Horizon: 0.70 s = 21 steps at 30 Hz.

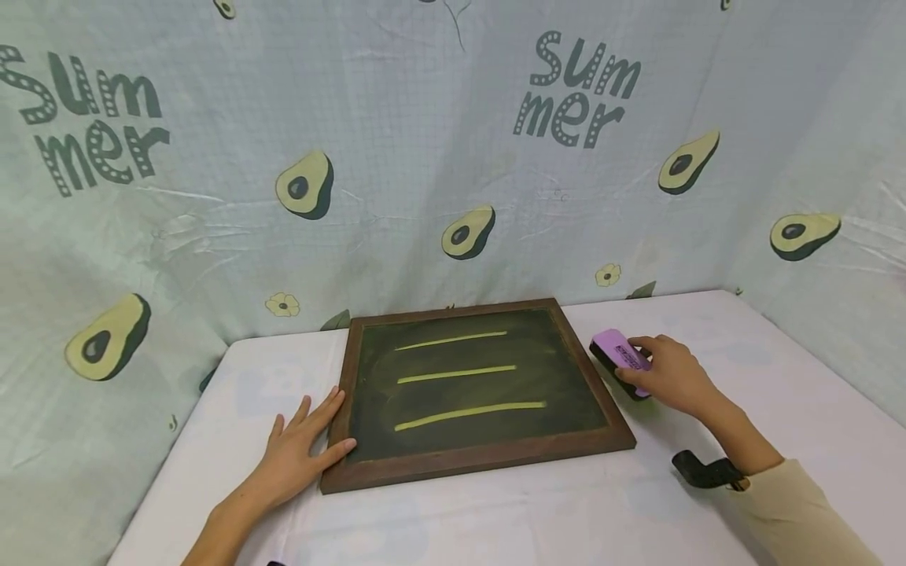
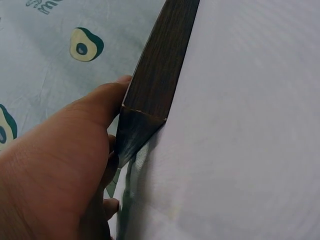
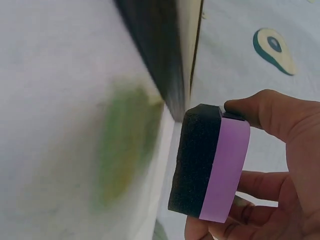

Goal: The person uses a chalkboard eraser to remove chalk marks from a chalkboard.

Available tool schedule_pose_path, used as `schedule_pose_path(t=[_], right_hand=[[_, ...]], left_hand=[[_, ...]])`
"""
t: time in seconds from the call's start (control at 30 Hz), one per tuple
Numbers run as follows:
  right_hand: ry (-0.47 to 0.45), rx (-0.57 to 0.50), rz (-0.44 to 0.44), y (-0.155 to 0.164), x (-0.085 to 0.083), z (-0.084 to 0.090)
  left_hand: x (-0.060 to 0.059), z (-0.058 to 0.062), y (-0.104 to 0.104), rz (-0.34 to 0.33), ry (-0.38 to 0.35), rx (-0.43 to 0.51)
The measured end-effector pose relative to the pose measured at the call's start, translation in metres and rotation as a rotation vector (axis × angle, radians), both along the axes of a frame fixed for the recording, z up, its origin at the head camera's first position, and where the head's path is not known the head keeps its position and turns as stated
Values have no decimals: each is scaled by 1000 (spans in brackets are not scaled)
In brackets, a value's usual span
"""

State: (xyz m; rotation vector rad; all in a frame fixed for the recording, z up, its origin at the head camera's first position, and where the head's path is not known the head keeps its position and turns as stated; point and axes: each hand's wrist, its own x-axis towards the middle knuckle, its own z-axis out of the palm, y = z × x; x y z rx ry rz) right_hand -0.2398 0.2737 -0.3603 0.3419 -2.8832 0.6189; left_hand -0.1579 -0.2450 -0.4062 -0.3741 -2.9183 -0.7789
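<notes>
A small chalkboard (image 1: 453, 397) in a brown wooden frame lies on the table, with three yellow chalk lines (image 1: 467, 414) across its dark surface. My left hand (image 1: 293, 456) rests on the frame's left side, fingers spread and thumb near the front corner. In the left wrist view the thumb lies along the edge of the dark frame (image 2: 162, 60). To the right of the board, my right hand (image 1: 672, 373) grips a board eraser (image 1: 610, 346) with a purple back. Its black felt side (image 3: 197, 160) faces away from the palm in the right wrist view.
A white cloth covers the table (image 1: 495, 519). A greenish smear (image 3: 122, 150) marks it beside the board in the right wrist view. Behind stands a pale curtain (image 1: 396, 157) printed with avocados and lettering. A black strap piece (image 1: 708, 472) sits at my right wrist.
</notes>
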Motion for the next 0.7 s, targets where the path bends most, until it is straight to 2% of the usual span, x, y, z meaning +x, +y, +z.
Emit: schedule_pose_path(t=[0.37, 0.7], right_hand=[[45, 34, 113, -36, -30, 14], [16, 50, 174, -62, -63, 8]], left_hand=[[2, 1, 1, 3, -22, 22], [1, -1, 3, 11, -10, 27]])
